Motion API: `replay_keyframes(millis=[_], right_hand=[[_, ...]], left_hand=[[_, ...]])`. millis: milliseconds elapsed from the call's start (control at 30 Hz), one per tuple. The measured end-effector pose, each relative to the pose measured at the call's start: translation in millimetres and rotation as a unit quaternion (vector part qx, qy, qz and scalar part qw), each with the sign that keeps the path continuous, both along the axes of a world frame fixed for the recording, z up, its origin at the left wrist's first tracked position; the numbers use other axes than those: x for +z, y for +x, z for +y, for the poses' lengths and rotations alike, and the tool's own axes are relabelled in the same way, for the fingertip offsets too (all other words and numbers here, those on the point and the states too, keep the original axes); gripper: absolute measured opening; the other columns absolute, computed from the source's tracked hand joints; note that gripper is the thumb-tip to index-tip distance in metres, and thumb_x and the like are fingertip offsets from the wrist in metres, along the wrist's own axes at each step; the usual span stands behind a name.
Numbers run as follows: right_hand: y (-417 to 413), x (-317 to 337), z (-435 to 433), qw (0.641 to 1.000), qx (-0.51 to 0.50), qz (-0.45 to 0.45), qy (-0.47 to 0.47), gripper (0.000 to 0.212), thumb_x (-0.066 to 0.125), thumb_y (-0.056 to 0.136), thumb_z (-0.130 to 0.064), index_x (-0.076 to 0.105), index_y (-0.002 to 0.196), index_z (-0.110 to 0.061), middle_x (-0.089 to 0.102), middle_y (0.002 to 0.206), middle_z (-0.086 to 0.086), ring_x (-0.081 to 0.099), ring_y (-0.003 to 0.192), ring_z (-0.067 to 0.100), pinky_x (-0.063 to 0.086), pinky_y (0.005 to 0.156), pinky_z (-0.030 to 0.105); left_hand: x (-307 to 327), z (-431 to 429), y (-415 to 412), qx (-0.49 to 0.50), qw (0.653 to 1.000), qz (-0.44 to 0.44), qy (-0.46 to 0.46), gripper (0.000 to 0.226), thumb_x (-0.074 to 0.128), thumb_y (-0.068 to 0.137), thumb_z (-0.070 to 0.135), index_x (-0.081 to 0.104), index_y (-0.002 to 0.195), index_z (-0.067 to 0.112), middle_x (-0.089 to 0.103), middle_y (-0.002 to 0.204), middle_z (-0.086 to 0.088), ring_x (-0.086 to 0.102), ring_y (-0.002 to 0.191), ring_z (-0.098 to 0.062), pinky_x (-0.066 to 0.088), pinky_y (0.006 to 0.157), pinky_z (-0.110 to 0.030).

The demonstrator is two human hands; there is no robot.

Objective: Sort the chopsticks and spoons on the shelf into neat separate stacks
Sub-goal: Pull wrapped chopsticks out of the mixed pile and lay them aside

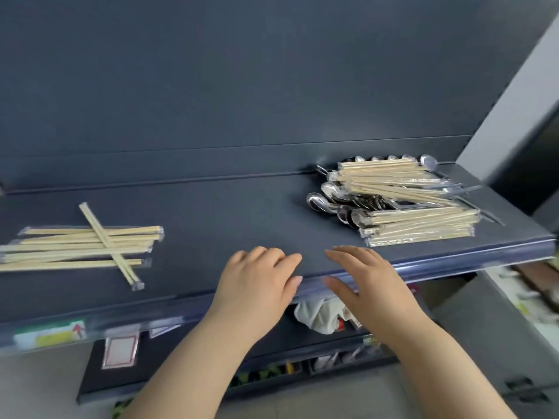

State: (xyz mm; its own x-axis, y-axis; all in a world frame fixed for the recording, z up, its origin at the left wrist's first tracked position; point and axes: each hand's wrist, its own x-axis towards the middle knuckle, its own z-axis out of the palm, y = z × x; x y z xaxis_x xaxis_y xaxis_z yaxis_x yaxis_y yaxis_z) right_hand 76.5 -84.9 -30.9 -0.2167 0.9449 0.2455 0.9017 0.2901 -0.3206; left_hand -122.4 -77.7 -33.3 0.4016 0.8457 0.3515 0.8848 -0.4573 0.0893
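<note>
Several wrapped chopstick pairs (81, 247) lie in a loose pile at the left of the dark shelf (217, 213), one pair crossing the others at an angle. At the right sits a mixed heap: wrapped chopsticks (417, 223) lying over and among several metal spoons (325, 199). My left hand (257, 282) and my right hand (366, 279) hover side by side over the shelf's front edge, between the two piles, fingers relaxed and holding nothing.
The shelf's front rail (453, 261) carries clear label strips and a price tag (50, 332). A lower shelf (187, 376) holds a white cloth (317, 316) and small goods. A grey wall (508, 110) stands at the right.
</note>
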Motion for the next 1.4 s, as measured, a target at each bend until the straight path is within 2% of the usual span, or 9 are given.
replay_keyframes(millis=[433,567,633,833,967,1033,1200,1300,1400], right_hand=[[121,2,27,0.996,-0.053,0.048,-0.051,0.04,0.059,0.087,-0.037,0.058,0.124,-0.024,0.058,0.123,-0.008,0.051,0.116,0.014,0.044,0.095,0.031],[153,11,69,0.997,-0.063,0.017,-0.051,0.039,0.057,0.087,-0.04,0.058,0.124,-0.027,0.058,0.122,-0.01,0.052,0.114,0.013,0.044,0.095,0.031],[172,17,88,0.996,-0.084,0.016,-0.041,0.039,0.056,0.087,-0.041,0.059,0.123,-0.026,0.059,0.121,-0.009,0.053,0.112,0.014,0.042,0.093,0.029],[225,14,113,0.989,-0.138,0.034,-0.047,0.037,0.057,0.086,-0.039,0.06,0.121,-0.028,0.059,0.119,-0.012,0.053,0.111,0.01,0.034,0.089,0.018],[251,10,139,0.991,-0.113,0.051,-0.044,0.031,0.061,0.085,-0.035,0.064,0.115,-0.028,0.059,0.112,-0.017,0.055,0.105,0.009,0.034,0.084,0.016],[262,9,161,0.995,-0.087,0.046,-0.015,0.027,0.067,0.084,-0.026,0.067,0.11,-0.024,0.064,0.107,-0.011,0.059,0.1,0.014,0.037,0.081,0.019],[275,16,212,0.998,0.049,0.037,-0.015,0.023,0.068,0.083,-0.016,0.069,0.106,-0.019,0.067,0.101,-0.003,0.063,0.091,0.02,0.05,0.076,0.028],[270,15,235,0.993,0.106,0.004,-0.042,0.021,0.064,0.086,-0.022,0.068,0.106,-0.019,0.067,0.1,-0.002,0.059,0.094,0.021,0.05,0.077,0.035],[259,5,250,0.986,0.134,-0.079,-0.062,0.027,0.057,0.089,-0.036,0.063,0.112,-0.023,0.063,0.106,-0.003,0.054,0.101,0.021,0.046,0.079,0.032]], left_hand=[[-3,59,116,-0.044,0.999,-0.006,-0.002,0.041,0.037,0.084,0.042,0.069,0.105,0.029,0.067,0.087,0.013,0.065,0.077,-0.012,0.052,0.06,-0.029],[0,111,141,-0.051,0.998,-0.018,0.01,0.027,0.06,0.084,0.038,0.069,0.108,0.028,0.068,0.089,0.014,0.065,0.078,-0.013,0.051,0.063,-0.03],[2,139,156,-0.056,0.998,-0.019,0.016,0.031,0.071,0.077,0.035,0.069,0.107,0.027,0.068,0.089,0.012,0.066,0.079,-0.014,0.052,0.064,-0.031],[11,191,209,-0.074,0.997,-0.014,0.023,0.029,0.072,0.077,0.034,0.069,0.105,0.029,0.07,0.092,0.013,0.067,0.082,-0.014,0.052,0.069,-0.033],[2,198,231,-0.067,0.998,-0.009,0.001,0.027,0.07,0.077,0.035,0.069,0.105,0.032,0.069,0.094,0.016,0.067,0.083,-0.011,0.053,0.07,-0.032],[-1,202,240,-0.043,0.999,-0.006,-0.001,0.028,0.073,0.075,0.034,0.069,0.103,0.031,0.069,0.093,0.015,0.067,0.081,-0.012,0.053,0.068,-0.033],[5,195,252,0.069,0.997,0.0,0.016,0.03,0.072,0.074,0.033,0.07,0.104,0.03,0.069,0.09,0.014,0.067,0.08,-0.012,0.053,0.065,-0.03],[2,184,254,0.118,0.993,-0.011,0.013,0.029,0.068,0.078,0.032,0.069,0.106,0.028,0.069,0.093,0.012,0.067,0.082,-0.014,0.053,0.066,-0.032],[1,170,252,0.184,0.983,-0.006,0.015,0.028,0.055,0.086,0.036,0.069,0.108,0.028,0.069,0.096,0.013,0.067,0.084,-0.014,0.053,0.068,-0.033]])
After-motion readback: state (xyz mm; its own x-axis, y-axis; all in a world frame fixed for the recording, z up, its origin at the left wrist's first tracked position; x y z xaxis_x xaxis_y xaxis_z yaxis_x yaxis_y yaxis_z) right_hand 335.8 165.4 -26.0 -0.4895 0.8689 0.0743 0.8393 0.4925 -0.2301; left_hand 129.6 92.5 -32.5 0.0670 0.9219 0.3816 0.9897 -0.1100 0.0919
